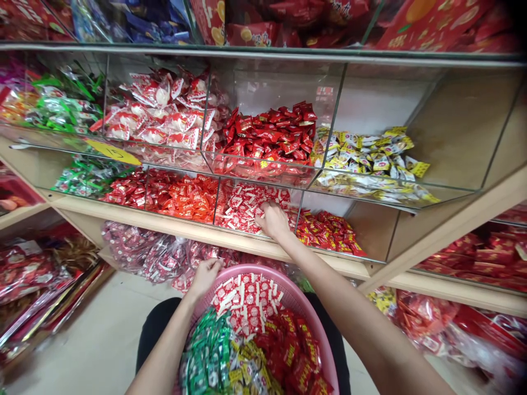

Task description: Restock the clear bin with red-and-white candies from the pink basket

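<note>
My right hand [275, 221] reaches over the front of a low shelf bin and touches the red-and-white wrapped candies [241, 206] in it. Its fingers are curled; what they hold, if anything, is hidden. Between my knees sits a round pink plastic basket [327, 340]. My left hand [207, 278] is closed at its far left rim, fingers bent over the edge. Inside the basket lie red-and-white candies [249, 302] at the back, green wrapped candies [208, 351] on the left, yellow-and-white ones [249, 365] at the front middle and red ones with yellow print [290, 351] on the right.
Clear dividers separate the neighbouring bins of orange-red candies [191, 197] and red-and-yellow candies [327, 233]. An upper shelf with a clear front [263, 170] overhangs my right hand. Bagged candies [160, 255] lie under the wooden shelf edge [164, 219]. A yellow price tag [113, 152] hangs at left.
</note>
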A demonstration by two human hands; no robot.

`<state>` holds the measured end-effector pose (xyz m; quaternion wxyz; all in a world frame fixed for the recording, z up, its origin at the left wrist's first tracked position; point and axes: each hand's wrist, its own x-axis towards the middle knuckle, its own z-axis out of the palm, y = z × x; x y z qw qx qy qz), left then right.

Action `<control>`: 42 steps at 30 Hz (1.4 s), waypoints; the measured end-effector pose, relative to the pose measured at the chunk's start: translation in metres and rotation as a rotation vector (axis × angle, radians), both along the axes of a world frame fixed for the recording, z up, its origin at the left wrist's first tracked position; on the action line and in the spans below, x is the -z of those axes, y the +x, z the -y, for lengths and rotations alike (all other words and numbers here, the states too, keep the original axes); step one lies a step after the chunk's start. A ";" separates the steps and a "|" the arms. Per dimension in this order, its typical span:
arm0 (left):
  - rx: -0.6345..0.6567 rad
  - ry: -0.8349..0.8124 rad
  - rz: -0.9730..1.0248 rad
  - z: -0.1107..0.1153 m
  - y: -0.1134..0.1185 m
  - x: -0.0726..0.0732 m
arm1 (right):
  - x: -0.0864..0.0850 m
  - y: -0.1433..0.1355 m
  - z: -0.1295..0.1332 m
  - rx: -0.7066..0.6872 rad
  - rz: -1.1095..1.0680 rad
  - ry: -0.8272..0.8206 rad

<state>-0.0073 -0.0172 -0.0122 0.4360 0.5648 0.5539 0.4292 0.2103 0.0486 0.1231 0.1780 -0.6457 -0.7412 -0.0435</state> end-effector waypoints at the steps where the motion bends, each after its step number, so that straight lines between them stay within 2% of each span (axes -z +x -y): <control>1: -0.001 0.000 -0.002 0.000 0.000 -0.001 | -0.003 0.000 0.002 -0.014 -0.021 0.044; 4: -0.006 -0.001 -0.011 0.002 0.002 -0.005 | -0.014 0.000 0.018 -0.096 -0.093 0.204; 6: -0.007 0.010 -0.020 0.003 0.002 -0.007 | -0.017 -0.003 0.040 -0.176 -0.158 0.292; 8: -0.010 0.022 -0.030 0.003 0.002 -0.009 | -0.012 -0.009 0.069 -0.262 -0.216 0.303; 10: -0.011 0.035 -0.034 0.003 0.002 -0.009 | 0.004 -0.018 0.102 -0.349 -0.214 0.224; 13: 0.003 0.051 -0.031 0.003 0.003 -0.008 | 0.044 -0.033 0.144 -0.417 -0.083 0.054; 16: 0.014 0.051 -0.025 0.003 0.003 -0.007 | 0.080 -0.044 0.167 -0.424 0.029 -0.108; 19: 0.014 0.049 -0.021 0.003 0.002 -0.004 | 0.098 -0.051 0.174 -0.374 0.114 -0.201; 25: 0.004 0.051 -0.015 0.000 0.000 0.002 | 0.108 -0.063 0.175 -0.338 0.183 -0.213; 32: 0.002 0.045 -0.009 0.002 0.002 -0.006 | 0.127 -0.071 0.175 -0.316 0.214 -0.174; 42: 0.003 0.041 -0.019 0.002 0.002 -0.005 | 0.132 -0.070 0.176 -0.315 0.221 -0.175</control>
